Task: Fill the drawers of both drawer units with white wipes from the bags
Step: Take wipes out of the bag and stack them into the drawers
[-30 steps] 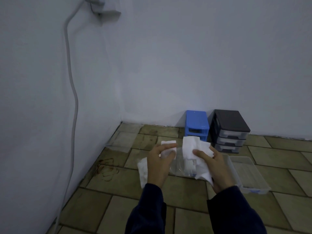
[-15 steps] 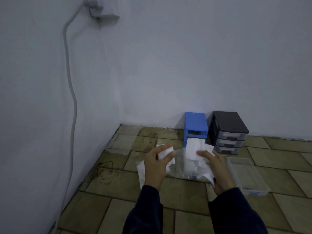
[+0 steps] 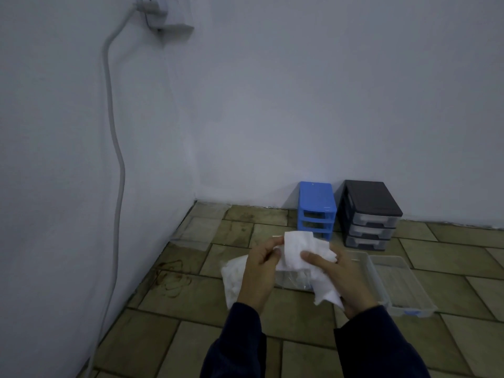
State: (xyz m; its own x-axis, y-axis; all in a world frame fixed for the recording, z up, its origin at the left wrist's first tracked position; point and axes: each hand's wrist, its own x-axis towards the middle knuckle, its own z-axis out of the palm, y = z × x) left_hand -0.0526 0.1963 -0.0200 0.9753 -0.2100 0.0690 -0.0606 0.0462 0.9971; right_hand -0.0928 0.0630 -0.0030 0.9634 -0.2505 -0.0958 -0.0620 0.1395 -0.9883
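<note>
Both my hands hold white wipes (image 3: 296,251) above the tiled floor. My left hand (image 3: 260,268) pinches the left edge of the top wipe. My right hand (image 3: 336,279) grips the bunch from the right, thumb on top, and more wipes hang below it. A clear bag (image 3: 293,281) lies on the floor under my hands, and a bag of white wipes (image 3: 233,279) sits to its left. Against the far wall stand a blue drawer unit (image 3: 316,210) and a black drawer unit (image 3: 369,214) with translucent drawers. All the black unit's drawers look shut.
A clear plastic drawer (image 3: 395,283) lies on the floor right of my hands. An empty clear bag (image 3: 200,227) lies near the corner. A grey cable (image 3: 116,165) runs down the left wall from a socket (image 3: 159,12).
My hands have come closer together. The left hand has let go of its small folded wipe and now pinches the edge of the wipe held by the right hand.
</note>
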